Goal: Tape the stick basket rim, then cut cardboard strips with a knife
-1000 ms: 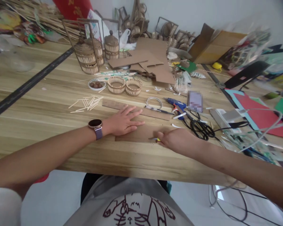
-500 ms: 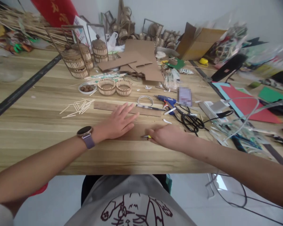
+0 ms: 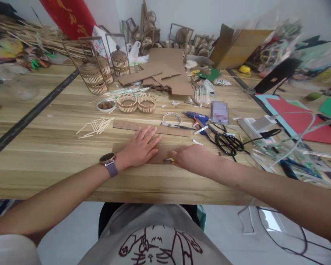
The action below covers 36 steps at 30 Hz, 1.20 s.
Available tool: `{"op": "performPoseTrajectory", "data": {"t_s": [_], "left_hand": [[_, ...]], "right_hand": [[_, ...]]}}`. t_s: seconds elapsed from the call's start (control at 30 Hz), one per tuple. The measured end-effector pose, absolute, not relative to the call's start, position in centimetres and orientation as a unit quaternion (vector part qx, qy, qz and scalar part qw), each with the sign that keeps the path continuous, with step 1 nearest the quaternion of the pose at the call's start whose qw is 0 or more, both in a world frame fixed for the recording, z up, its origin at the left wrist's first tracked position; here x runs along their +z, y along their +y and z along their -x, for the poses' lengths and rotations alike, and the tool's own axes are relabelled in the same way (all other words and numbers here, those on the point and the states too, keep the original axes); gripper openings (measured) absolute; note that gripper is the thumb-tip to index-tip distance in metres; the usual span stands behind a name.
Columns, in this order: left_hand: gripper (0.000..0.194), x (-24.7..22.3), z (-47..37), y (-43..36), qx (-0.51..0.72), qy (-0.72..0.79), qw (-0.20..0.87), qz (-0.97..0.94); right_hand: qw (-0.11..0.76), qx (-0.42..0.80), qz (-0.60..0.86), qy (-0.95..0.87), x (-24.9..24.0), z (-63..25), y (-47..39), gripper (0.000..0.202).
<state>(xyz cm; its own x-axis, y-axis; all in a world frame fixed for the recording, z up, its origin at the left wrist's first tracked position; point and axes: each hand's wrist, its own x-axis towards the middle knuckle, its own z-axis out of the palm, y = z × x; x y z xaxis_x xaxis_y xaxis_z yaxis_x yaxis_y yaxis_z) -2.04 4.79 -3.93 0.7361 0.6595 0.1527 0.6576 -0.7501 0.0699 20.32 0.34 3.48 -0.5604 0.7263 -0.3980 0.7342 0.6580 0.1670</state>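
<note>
A strip of brown cardboard (image 3: pixel 157 154) lies flat near the table's front edge. My left hand (image 3: pixel 140 147) rests on it with spread fingers and holds nothing. At the strip's right part, my right hand (image 3: pixel 189 158) is closed around a small yellow cutter (image 3: pixel 169 159), its thin tip pointing left over the cardboard. Beyond my left fingertips lies a narrower cardboard strip (image 3: pixel 124 125), with a pen (image 3: pixel 178 126) on it. Pale sticks (image 3: pixel 99 125) are scattered to the left.
Two small round baskets (image 3: pixel 127 103) stand beside a bowl of brown balls (image 3: pixel 106 105). A blue glue gun (image 3: pixel 197 117) and coiled black cable (image 3: pixel 227 143) lie right. Lidded baskets (image 3: pixel 92 79), cardboard sheets (image 3: pixel 168 68) and an open box (image 3: pixel 241 48) are farther back.
The view has shifted slightly. My left hand remains spread on the cardboard, and my right hand still holds the cutter in nearly the same place.
</note>
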Motion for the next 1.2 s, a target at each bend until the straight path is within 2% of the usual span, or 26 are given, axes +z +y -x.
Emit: {"op": "performPoseTrajectory", "data": {"t_s": [0.6, 0.8, 0.93, 1.2], "left_hand": [[0.055, -4.1, 2.3, 4.8, 0.089, 0.348, 0.001, -0.933], [0.054, -4.3, 2.4, 4.9, 0.096, 0.342, 0.003, -0.935], [0.055, -4.2, 2.3, 4.9, 0.093, 0.346, 0.001, -0.934], [0.063, -4.1, 2.0, 4.7, 0.110, 0.356, 0.014, -0.928]], "right_hand": [[0.236, -0.024, -0.437, 0.868, 4.1, -29.8, -1.2, 0.028], [0.292, -0.019, -0.474, 0.830, 4.4, -32.1, -1.8, 0.031], [0.273, -0.011, -0.473, 0.838, 3.8, -34.3, -1.9, 0.032], [0.221, 0.051, -0.587, 0.777, 3.6, -36.6, -1.9, 0.040]]}}
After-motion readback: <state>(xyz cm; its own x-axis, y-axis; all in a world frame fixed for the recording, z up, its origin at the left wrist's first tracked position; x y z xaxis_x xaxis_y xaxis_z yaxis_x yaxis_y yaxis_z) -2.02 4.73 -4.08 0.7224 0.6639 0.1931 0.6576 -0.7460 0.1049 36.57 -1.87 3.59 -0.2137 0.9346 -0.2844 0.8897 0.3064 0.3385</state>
